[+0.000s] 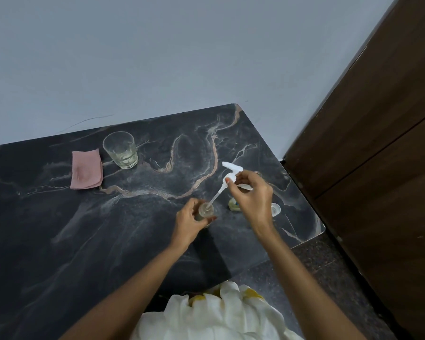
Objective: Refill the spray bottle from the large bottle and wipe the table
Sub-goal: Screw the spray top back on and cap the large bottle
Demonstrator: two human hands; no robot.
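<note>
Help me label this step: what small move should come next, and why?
Probably lower the sprayer head straight down. The right hand pinches it tilted, its tube tip at the mouth of the spray bottle, which the left hand steadies on the table. Whether it is refilled I cannot tell.

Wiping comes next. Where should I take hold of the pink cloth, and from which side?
Pinch the pink cloth at its near edge, coming from the front-left. It lies flat and folded, so that layered edge probably lifts easiest, and the glass stands close by its far right corner.
</note>
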